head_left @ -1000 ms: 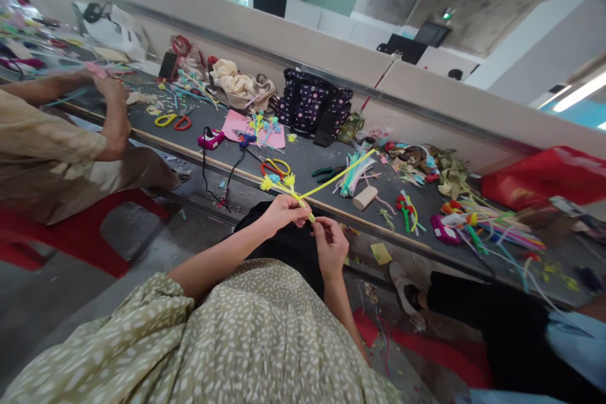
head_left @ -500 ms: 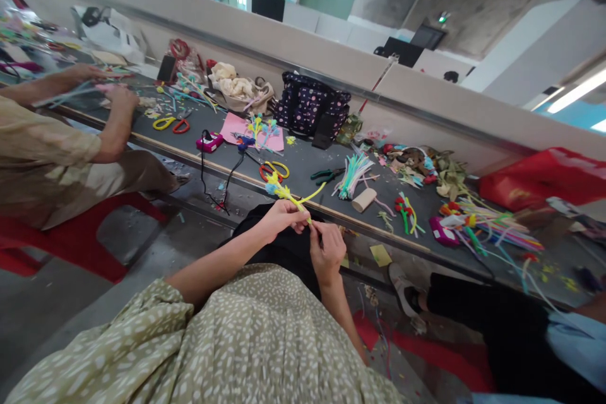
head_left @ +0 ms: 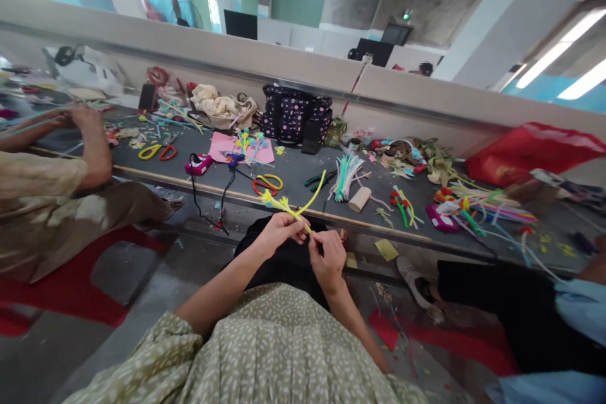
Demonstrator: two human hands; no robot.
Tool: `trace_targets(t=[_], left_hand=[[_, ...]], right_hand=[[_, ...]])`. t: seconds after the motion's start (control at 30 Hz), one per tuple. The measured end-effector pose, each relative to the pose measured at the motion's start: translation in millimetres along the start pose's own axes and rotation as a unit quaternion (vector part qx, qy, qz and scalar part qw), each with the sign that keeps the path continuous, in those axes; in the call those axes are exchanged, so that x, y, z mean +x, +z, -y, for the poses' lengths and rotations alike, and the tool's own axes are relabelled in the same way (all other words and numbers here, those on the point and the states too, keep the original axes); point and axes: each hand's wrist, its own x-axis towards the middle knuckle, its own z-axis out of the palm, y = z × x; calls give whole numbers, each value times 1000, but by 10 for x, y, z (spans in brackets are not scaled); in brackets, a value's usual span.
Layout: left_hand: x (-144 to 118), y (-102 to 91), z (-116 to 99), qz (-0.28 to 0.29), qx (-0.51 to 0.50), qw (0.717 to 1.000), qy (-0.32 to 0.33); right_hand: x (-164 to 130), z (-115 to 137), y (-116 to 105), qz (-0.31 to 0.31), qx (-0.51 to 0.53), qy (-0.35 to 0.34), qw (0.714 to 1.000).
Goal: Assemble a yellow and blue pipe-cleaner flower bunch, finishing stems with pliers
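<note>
A navy fabric bag with pale dots [head_left: 290,115] is standing at the back of the dark grey tabletop [head_left: 296,167]. Well in front of it, on the wearer's side, the left hand [head_left: 284,231] and the right hand [head_left: 327,259] are both holding a yellow fuzzy-wire sprig [head_left: 284,204] with frilled tufts and a bit of blue at its tip. The left hand's grip is closing narrowly around the stem, below a long side strand that is slanting up to the right; the right hand's grip is pinching the lower end between thumb and finger.

In front of the bag and a little left, scissors with red and yellow loop handles [head_left: 267,185] are lying open. Further left of it, a flat pink sheet [head_left: 220,149] is lying under small yellow and blue fuzzy flowers [head_left: 245,139], and a magenta box [head_left: 199,165] is resting just beside the sheet. To the bag's front right, a bundle of green and white fuzzy stems [head_left: 346,175] is lying near a beige cylinder [head_left: 360,199].
</note>
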Motion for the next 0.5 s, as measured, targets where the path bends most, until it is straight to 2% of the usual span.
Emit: trace_targets(t=[0.17,0.33,0.43,0.5], left_hand=[[15,-72,-15,-13,10,1000,-1],[16,-39,10,-7,-65,998,-26],[36,-44,21,3,-101,994,-29],[47,-71,6,6,-97,995,-18]], right_hand=[[42,5,15,15,-51,-50,997],[74,13,48,43,-68,-75,994],[96,40,75,49,-43,-50,997],[112,71,84,59,10,6,998]])
